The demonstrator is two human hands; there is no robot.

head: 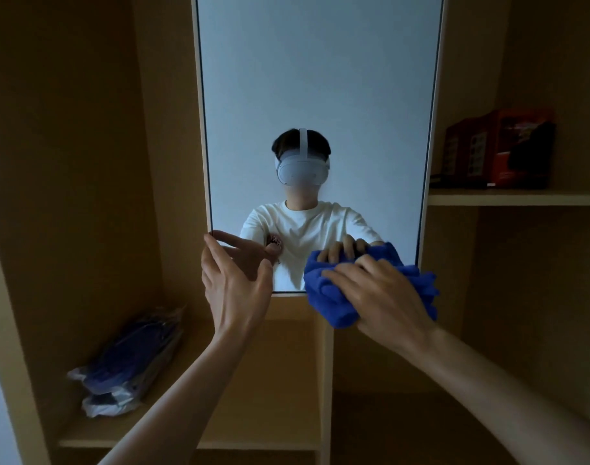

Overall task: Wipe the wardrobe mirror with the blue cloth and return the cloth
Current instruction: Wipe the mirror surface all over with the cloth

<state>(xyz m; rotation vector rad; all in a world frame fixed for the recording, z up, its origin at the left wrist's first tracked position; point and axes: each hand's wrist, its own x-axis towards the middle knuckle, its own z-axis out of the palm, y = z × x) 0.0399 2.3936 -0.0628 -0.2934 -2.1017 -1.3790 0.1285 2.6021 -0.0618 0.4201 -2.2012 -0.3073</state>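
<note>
Blue cloth [334, 297]: bunched into a wad, pressed against the lower right part of the wardrobe mirror [317, 95] and overlapping its bottom edge. Folds spill out below and to the right of the fingers.

Right hand [384, 293]: lies over the cloth, back of the hand toward the camera. Fingers [340, 276] curled and clamped on the wad. The glass shows the same hand and cloth reflected just above them.

Left hand [233, 280]: raised at the mirror's lower left corner, holding nothing. Fingers [226, 239] apart and loosely extended. The uppermost fingertips are at the frame edge; contact cannot be told. Thumb out toward the cloth, a gap of bare glass between.

Mirror: tall, pale frame, set between wooden wardrobe compartments. It reflects a person in a white shirt wearing a headset.

Below and left of the left fingers: a plastic-wrapped bundle [132, 360], dark blue inside, lying on a lower shelf [193, 441].

Above and right of the right fingers: a red box [498, 152] standing on an upper shelf [515, 198].
</note>
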